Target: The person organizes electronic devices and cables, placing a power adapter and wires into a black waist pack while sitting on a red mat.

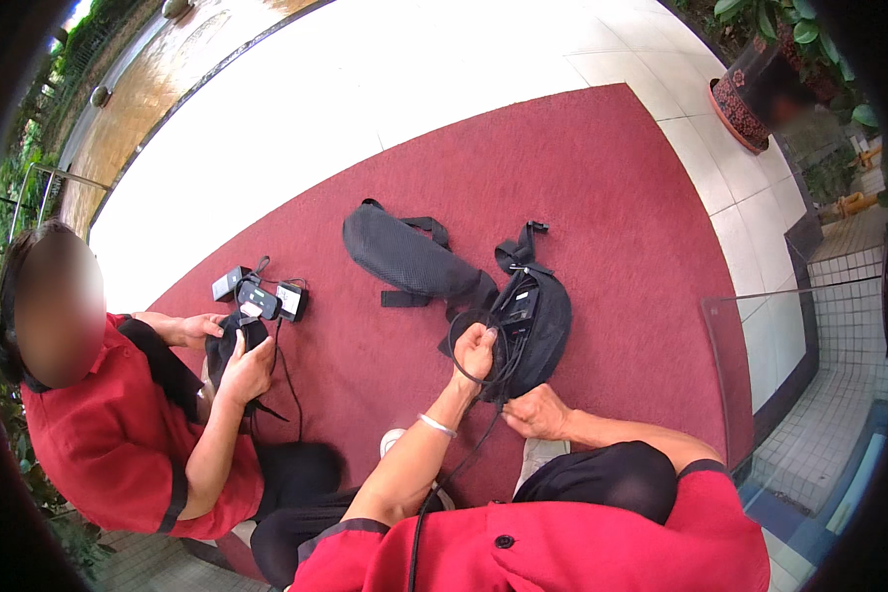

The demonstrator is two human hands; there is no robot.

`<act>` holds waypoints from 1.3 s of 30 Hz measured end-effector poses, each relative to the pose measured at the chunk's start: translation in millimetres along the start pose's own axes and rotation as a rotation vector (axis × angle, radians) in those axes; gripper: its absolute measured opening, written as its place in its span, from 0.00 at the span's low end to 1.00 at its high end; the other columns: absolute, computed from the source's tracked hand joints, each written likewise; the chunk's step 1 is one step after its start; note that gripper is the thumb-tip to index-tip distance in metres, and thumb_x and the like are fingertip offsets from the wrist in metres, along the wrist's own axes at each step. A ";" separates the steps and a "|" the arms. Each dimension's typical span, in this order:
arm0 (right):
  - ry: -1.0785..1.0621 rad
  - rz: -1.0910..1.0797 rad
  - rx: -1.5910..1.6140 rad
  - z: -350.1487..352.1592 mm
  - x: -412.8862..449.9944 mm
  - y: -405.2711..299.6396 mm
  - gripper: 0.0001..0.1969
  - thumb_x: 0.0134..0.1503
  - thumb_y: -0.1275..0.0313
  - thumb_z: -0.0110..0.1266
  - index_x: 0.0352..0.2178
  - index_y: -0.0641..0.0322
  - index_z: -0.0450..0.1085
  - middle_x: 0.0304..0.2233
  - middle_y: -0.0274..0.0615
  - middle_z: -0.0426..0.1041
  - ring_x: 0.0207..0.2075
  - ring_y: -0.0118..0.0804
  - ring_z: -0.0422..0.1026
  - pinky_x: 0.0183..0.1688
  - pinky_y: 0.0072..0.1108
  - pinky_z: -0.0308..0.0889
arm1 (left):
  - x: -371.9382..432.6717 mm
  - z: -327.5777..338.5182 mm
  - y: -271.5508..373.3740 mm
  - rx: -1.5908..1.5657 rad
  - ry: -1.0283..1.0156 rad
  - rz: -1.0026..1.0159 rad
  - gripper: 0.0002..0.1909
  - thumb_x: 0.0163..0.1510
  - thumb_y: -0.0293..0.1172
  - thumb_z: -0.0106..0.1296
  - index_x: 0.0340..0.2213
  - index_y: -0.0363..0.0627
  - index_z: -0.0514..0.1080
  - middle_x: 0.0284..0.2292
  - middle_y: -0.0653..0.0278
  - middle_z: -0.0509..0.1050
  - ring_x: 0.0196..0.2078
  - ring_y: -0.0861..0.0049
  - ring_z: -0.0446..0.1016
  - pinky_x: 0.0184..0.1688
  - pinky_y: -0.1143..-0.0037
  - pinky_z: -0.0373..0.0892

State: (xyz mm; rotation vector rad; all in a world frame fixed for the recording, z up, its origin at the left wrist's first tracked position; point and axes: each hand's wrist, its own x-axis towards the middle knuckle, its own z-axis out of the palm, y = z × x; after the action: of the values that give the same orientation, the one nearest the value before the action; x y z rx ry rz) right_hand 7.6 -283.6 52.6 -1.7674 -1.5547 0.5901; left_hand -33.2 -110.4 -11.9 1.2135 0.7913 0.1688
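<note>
An unzipped black waist bag (555, 325) lies in front of me on the red carpet (599, 170), with a dark electronic device (518, 311) and cables showing inside. At the bag's left edge my left hand (475, 354) is closed around a looped black cable (455, 325). My right hand (539, 413) pinches the bag's lower end, where the cable comes out; its fingertips are partly hidden. From there a black cable (416, 529) runs down over my red shirt. A second black bag (411, 255) of mesh fabric lies just to the left, its strap beside the open one.
At left a person in a red shirt (118, 444) crouches, both hands on a black pouch (229, 333). Small boxes (291, 300) and a black device (259, 298) lie by them. A glass panel (732, 370) stands at right; a potted plant (747, 96) is farther off.
</note>
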 end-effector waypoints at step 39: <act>0.254 0.521 -0.290 -100.8 28.1 51.5 0.09 0.48 0.68 0.57 0.22 0.63 0.70 0.23 0.45 0.72 0.28 0.49 0.72 0.30 0.38 0.68 | -2.4 34.6 84.2 0.805 -0.085 -0.271 0.43 0.26 0.52 0.69 0.39 0.30 0.71 0.38 0.44 0.76 0.41 0.60 0.77 0.45 0.69 0.71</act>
State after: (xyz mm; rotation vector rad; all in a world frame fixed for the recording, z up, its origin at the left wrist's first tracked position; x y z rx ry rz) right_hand 120.2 -278.5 82.6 -2.3910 -1.0419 0.3676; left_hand 10.7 -107.0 67.8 1.8272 0.9758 -0.4662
